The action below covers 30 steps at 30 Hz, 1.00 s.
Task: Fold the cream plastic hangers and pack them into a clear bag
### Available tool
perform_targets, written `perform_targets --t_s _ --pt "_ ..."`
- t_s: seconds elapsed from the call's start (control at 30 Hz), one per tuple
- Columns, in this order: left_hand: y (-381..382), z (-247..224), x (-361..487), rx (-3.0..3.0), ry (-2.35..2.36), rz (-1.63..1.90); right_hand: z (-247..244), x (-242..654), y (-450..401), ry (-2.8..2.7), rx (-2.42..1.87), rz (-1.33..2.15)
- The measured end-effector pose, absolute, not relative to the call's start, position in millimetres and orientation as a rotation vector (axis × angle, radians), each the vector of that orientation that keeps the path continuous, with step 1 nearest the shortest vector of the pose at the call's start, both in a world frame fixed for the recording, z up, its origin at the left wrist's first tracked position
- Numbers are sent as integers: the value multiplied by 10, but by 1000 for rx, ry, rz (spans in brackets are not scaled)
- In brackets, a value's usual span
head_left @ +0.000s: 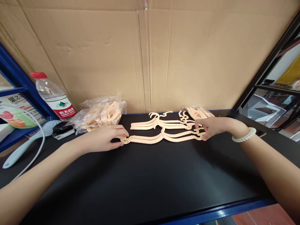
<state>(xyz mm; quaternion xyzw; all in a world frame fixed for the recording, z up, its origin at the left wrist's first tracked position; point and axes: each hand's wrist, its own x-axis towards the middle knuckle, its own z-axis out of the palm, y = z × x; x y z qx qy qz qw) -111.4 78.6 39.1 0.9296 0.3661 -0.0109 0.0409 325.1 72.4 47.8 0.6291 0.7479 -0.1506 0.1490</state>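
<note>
Left hand (110,137) gripped the left end of the front hangers (147,139), pale peach, on the black surface (131,181); right hand (211,126) pinched their right end. Rear hangers (142,125) lay just behind, loose hook pieces (184,117) near their right side. Clear bag of peach parts (103,112) sat at left beside the water bottle (55,97), red cap; smaller bag (199,112) at right, behind right hand. Bead bracelet (244,135) on right wrist.
</note>
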Motion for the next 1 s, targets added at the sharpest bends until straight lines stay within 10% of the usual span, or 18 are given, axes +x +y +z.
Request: perform_targets --t_s 1.0 --pt "736 458 -1064 2851 1191 -81 438 3278 767 2213 1799 -457"
